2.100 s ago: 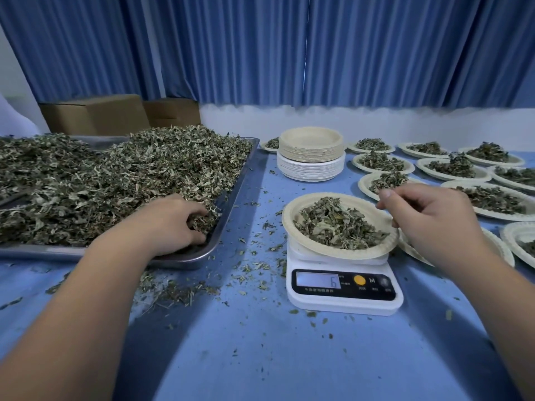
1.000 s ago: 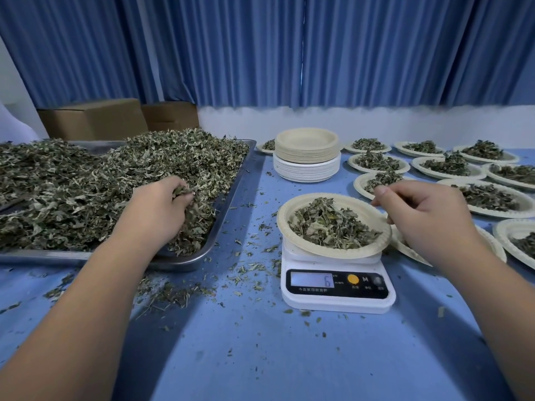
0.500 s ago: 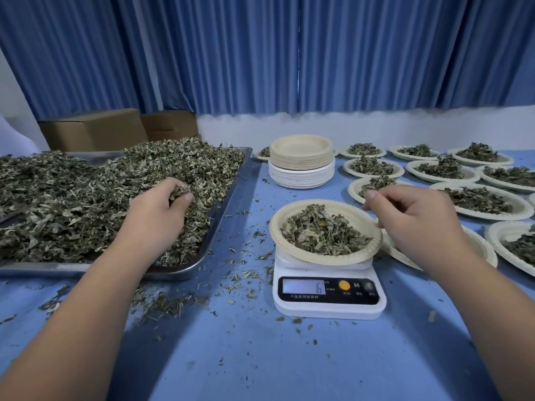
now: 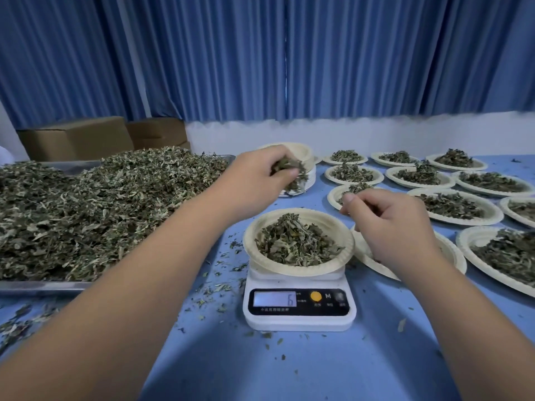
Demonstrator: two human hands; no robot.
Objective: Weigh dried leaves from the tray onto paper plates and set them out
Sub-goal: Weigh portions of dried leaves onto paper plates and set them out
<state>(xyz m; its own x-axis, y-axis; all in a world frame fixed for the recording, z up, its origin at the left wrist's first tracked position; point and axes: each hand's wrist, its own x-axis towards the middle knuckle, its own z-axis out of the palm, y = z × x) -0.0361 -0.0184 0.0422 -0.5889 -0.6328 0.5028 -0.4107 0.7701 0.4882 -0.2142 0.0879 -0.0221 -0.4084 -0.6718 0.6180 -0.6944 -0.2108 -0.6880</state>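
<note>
Paper plate (image 4: 250, 241) of leaves (image 4: 295, 244) sits on the scale (image 4: 299, 316); the left hand (image 4: 254, 180) pinches a clump (image 4: 292, 175) beyond it, the right hand (image 4: 396, 224) curls beside its rim, contents unclear. Dropping the whole clump could overshoot or litter the counter (image 4: 289, 371).

Tray (image 4: 37, 285) piled with leaves (image 4: 101, 212) sits left, boxes (image 4: 78, 137) behind it. Scale (image 4: 299, 314) sits mid-table with a plate (image 4: 301, 272) on it. Filled plates (image 4: 492, 215) spread out right. Plate stack (image 4: 304, 153) is behind the scale, I think, mostly hidden.
</note>
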